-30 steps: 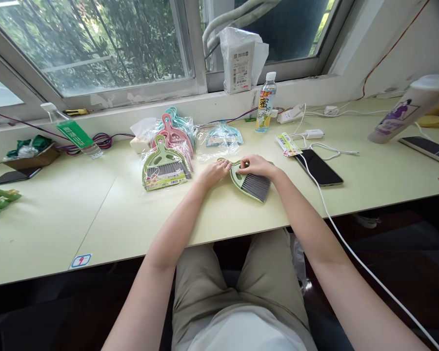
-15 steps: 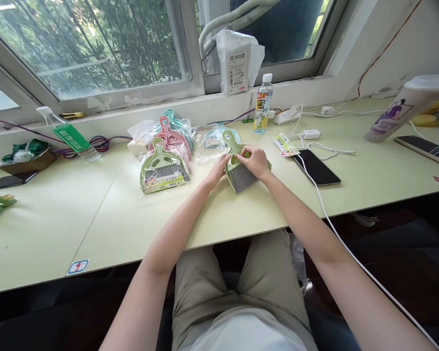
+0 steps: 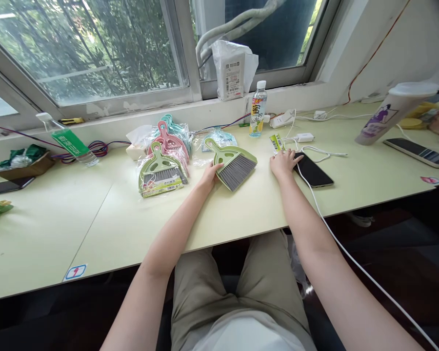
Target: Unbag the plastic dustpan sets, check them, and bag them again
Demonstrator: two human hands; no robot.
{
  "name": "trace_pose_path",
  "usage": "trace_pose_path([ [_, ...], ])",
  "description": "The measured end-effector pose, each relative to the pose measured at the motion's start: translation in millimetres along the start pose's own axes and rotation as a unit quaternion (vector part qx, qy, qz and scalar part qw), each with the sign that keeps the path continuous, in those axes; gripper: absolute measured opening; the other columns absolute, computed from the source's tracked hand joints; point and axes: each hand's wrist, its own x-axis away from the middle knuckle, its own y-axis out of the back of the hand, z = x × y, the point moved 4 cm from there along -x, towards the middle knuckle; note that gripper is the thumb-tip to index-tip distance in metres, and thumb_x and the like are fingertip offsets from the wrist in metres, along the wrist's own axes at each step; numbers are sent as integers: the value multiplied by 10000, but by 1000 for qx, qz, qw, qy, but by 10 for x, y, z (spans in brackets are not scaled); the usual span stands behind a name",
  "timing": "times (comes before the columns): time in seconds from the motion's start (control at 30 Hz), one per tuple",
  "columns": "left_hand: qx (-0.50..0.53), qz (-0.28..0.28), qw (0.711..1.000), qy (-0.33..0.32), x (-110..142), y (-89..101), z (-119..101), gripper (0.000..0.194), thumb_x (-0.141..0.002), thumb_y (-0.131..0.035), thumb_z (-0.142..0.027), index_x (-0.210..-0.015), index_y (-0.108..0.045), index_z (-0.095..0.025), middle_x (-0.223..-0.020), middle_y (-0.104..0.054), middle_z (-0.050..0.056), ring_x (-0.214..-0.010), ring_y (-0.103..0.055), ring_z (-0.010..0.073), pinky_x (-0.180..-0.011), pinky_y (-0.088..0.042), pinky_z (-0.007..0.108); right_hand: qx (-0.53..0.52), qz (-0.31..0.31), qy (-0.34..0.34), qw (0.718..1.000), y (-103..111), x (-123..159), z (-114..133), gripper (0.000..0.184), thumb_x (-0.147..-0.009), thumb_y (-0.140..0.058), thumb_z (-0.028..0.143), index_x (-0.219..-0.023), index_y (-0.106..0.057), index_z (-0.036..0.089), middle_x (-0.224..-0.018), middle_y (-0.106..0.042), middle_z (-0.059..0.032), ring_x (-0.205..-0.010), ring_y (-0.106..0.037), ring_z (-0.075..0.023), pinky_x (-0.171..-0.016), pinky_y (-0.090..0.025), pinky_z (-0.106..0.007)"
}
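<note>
Dustpan (image 3: 226, 155): likely light, stiff plastic; hold by handle (image 3: 215, 147). Left hand (image 3: 208, 176), nearly closed, grips one side; right hand (image 3: 283, 163), part-open, touches card (image 3: 277, 143), grip unclear.

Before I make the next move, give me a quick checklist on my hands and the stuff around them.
1. Left hand on the dustpan: ok, holding it by the side.
2. Brush in the dustpan: ok, lying inside, bristles showing.
3. Right hand at the card: ok, fingers over its near end.
4. Card pinched firmly: cannot tell, the hand covers it.
5. Right hand well clear of the phone: not ok, a finger reaches its edge.
6. Lemon bottle upright: ok, cap on.
</note>
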Motion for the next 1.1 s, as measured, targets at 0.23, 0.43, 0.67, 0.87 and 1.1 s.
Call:
trace_pose_path([
  [0.23,20,12,999,-32,-60,72,15,393,-694,-759,-146,-1047,-589,-186,-987,-687,44,-848,-674,146,-873,-562,319,36,-23,70,997,-1,-14,99,404,-879,-337,62,-991,-724,44,-1005,-675,-244,-1094,-543,-340,-1020,-298,-544],
  [0.43,25,-2,999,-45,-90,109,15,427,-657,-754,-77,-1019,-556,-187,-955,-679,28,-837,-669,133,-846,-573,310,-46,-22,33,998,169,21,144,310,-921,-471,192,-1017,-745,82,-981,-698,-235,-986,-626,-337,-918,-398,-462],
  [0.67,22,-39,999,-20,-80,103,28,404,-670,-682,-44,-1020,-550,-197,-953,-679,19,-804,-663,127,-804,-575,291,-211,-62,38,975,466,345,554,386,-962,-438,358,-1128,-728,166,-1069,-709,-167,-981,-626,-316,-800,-462,-386],
  [0.87,34,-39,998,-26,-77,87,9,416,-670,-665,-49,-1046,-557,-189,-901,-678,4,-745,-638,110,-731,-553,258,-234,21,296,926,403,928,1198,270,-953,-508,281,-984,-766,205,-1126,-716,-69,-1078,-634,-249,-908,-486,-341],
  [1.1,50,-14,997,-49,-68,78,-6,447,-643,-789,-156,-1028,-561,-178,-910,-690,28,-772,-656,140,-691,-540,256,-317,64,349,880,296,1120,1343,247,-944,-532,255,-925,-775,216,-1131,-718,-38,-1066,-668,-237,-930,-523,-359],
])
